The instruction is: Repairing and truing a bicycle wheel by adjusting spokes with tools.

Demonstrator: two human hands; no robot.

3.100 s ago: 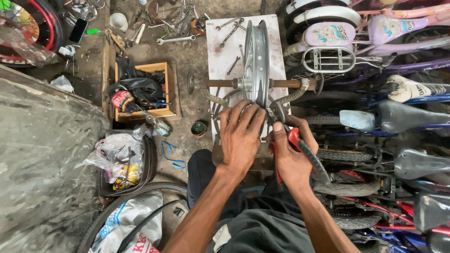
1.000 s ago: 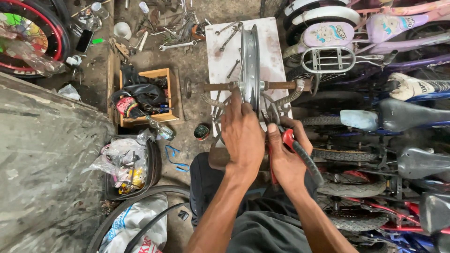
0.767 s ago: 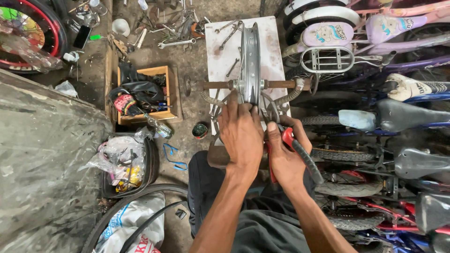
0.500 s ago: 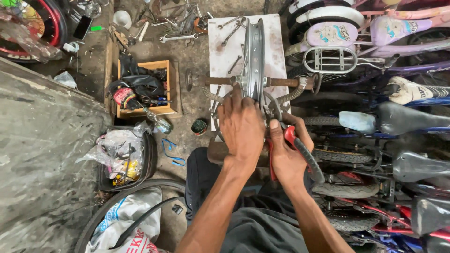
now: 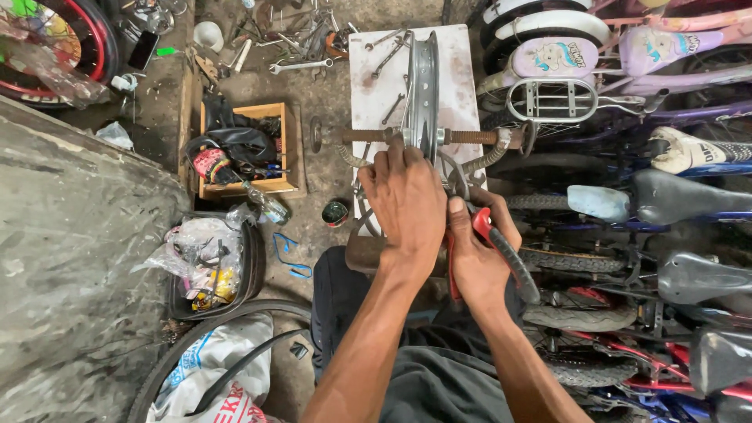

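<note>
Gripping red-handled pliers (image 5: 501, 254), the right hand (image 5: 478, 258) works above a cluttered concrete floor (image 5: 321, 94).

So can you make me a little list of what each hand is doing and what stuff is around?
Place: cluttered bicycle repair spot, seen from above
Left hand: resting on the metal wheel rim, fingers curled at its edge
Right hand: gripping red-handled pliers beside the rim
Rim: upright on a rusty axle stand over a white board
Left side: wooden box of parts, spanner on the floor
Right side: parked bicycles
</note>
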